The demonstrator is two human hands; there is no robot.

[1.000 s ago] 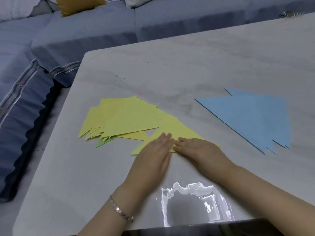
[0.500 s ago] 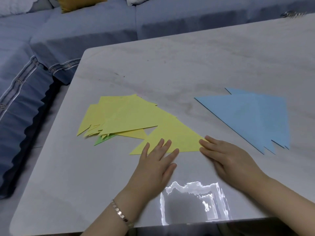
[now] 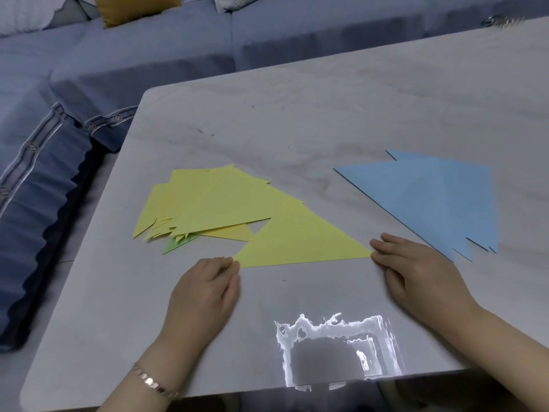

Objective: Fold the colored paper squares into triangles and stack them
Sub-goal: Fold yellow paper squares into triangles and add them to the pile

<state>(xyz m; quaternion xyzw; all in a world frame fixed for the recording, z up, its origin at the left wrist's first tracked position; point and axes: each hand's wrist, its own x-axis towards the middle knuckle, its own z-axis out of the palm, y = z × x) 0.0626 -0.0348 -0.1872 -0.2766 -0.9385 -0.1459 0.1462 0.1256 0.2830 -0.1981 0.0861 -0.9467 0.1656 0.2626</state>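
Yellow triangle (image 3: 300, 242) is lying on table (image 3: 297, 129), yellow stack (image 3: 208, 200) overlapping at its 10 o'clock. Left hand (image 3: 205, 292), fingers bent, is touching its 9 o'clock corner, grip unclear; right hand (image 3: 416, 272), fingers straight, is touching the 3 o'clock corner.

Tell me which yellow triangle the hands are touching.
The nearest yellow triangle, at the front of the yellow pile; left hand and right hand touch its near corners.

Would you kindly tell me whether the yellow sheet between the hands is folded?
Folded: the yellow sheet lies flat as a triangle, left hand and right hand at its near corners.
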